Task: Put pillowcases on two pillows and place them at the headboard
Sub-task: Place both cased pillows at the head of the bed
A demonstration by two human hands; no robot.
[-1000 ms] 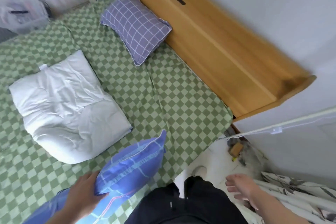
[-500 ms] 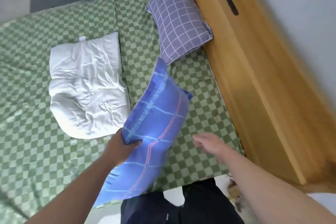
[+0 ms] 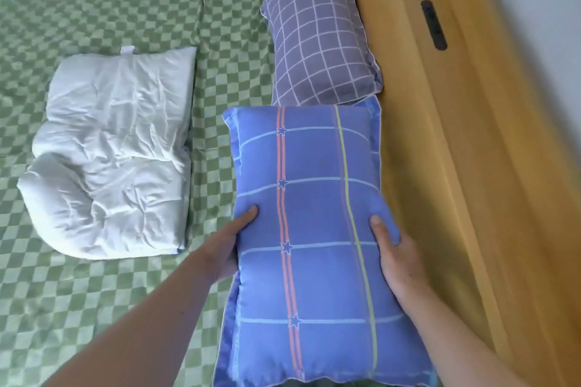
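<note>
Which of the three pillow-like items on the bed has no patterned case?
The white one, lying alone on the green checked sheet. The purple grid pillow and the blue striped pillow both wear patterned cases.

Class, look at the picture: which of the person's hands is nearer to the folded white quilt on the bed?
Left. The left hand grips the blue pillow on its side facing the white quilt; the right hand grips the far side, by the wooden headboard.
</note>
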